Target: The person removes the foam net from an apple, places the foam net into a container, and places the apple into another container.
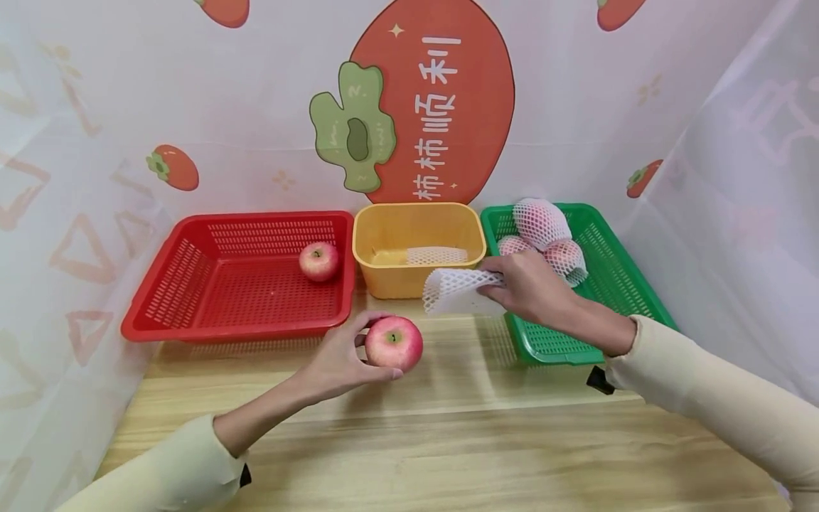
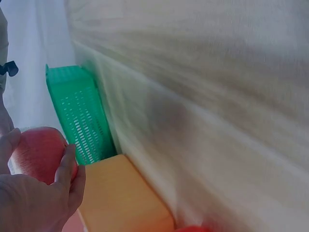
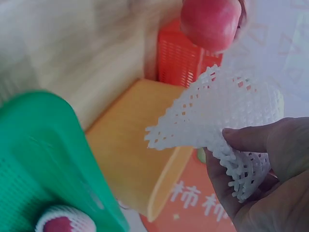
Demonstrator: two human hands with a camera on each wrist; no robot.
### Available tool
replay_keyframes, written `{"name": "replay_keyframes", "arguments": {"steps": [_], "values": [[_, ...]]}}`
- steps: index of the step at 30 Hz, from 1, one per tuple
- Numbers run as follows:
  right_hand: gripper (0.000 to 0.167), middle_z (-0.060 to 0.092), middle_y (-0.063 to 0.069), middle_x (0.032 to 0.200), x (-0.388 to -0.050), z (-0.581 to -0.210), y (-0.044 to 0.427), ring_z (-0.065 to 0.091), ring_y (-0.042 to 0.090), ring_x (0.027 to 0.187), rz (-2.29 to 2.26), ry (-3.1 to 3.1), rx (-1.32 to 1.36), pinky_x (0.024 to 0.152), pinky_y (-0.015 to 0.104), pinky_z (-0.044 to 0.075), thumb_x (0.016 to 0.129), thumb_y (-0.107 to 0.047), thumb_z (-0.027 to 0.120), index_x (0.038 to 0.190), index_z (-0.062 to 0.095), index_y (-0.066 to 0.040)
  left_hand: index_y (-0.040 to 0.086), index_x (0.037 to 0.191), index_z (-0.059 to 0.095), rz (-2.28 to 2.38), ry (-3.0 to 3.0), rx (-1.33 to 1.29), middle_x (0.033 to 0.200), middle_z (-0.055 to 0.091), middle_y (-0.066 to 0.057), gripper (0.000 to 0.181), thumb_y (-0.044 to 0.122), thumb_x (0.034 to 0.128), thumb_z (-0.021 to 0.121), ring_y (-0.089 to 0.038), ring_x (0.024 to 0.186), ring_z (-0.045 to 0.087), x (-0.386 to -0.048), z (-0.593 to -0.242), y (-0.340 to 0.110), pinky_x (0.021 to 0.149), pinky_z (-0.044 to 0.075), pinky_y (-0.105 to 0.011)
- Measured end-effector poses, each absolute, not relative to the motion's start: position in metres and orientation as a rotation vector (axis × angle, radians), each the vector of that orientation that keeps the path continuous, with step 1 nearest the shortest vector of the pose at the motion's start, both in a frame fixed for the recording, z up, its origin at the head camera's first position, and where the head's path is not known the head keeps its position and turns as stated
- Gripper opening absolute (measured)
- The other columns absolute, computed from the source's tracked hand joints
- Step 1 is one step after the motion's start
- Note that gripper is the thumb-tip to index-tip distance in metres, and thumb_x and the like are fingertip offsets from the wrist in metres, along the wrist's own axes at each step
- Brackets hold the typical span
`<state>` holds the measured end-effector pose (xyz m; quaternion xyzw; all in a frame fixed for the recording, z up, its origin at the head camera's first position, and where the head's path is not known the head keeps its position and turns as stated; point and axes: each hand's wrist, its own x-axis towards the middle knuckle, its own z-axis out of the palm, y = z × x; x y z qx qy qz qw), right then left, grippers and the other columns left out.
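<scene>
Above the table, my left hand gripped the probably slick apple by its near and far sides, my right hand pinching the likely soft net.

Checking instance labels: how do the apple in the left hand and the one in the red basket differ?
The held apple is gripped by the left hand, outside the red basket; the basket apple lies untouched inside. The held apple looks deeper pink-red, the basket apple paler. Both are unwrapped, stem end visible.
</scene>
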<state>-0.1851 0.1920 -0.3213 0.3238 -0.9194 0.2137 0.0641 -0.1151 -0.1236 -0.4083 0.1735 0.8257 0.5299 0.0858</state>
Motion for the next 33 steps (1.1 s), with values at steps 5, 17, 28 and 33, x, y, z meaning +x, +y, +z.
{"name": "replay_keyframes", "arguments": {"steps": [5, 17, 28, 33], "values": [[0.023, 0.080, 0.015, 0.100, -0.198, -0.305, 0.187, 0.076, 0.026, 0.085, 0.622, -2.746, 0.977, 0.073, 0.041, 0.065, 0.086, -0.006, 0.088, 0.105, 0.081, 0.002, 0.015, 0.141, 0.058, 1.545, 2.491, 0.520, 0.136, 0.066, -0.005, 0.077, 0.027, 0.0765, 0.097, -0.027, 0.119, 0.071, -0.120, -0.391, -0.130, 0.093, 0.059, -0.035], [0.026, 0.079, 0.016, 0.105, -0.235, -0.282, 0.167, 0.075, 0.028, 0.085, 0.622, -2.756, 0.958, 0.083, 0.045, 0.063, 0.092, -0.010, 0.082, 0.115, 0.077, 0.002, 0.016, 0.148, 0.051, 1.459, 2.625, 0.401, 0.142, 0.061, -0.004, 0.084, 0.034, 0.0789, 0.095, -0.024, 0.124, 0.067, -0.143, -0.350, -0.154, 0.097, 0.060, -0.042], [0.037, 0.076, 0.016, 0.123, -0.269, -0.285, 0.157, 0.073, 0.032, 0.104, 0.548, -2.843, 0.912, 0.097, 0.050, 0.060, 0.092, -0.013, 0.083, 0.125, 0.075, 0.000, 0.018, 0.151, 0.047, 1.507, 2.605, 0.238, 0.140, 0.058, -0.002, 0.083, 0.042, 0.0836, 0.091, -0.024, 0.123, 0.063, -0.167, -0.322, -0.182, 0.094, 0.059, -0.034], [0.042, 0.072, 0.016, 0.131, -0.283, -0.295, 0.156, 0.070, 0.032, 0.108, 0.560, -2.905, 0.895, 0.100, 0.049, 0.059, 0.092, -0.015, 0.083, 0.130, 0.073, -0.001, 0.018, 0.154, 0.043, 1.484, 2.641, 0.139, 0.143, 0.055, -0.003, 0.088, 0.048, 0.0846, 0.089, -0.023, 0.127, 0.058, -0.181, -0.311, -0.199, 0.099, 0.055, -0.040]]}}
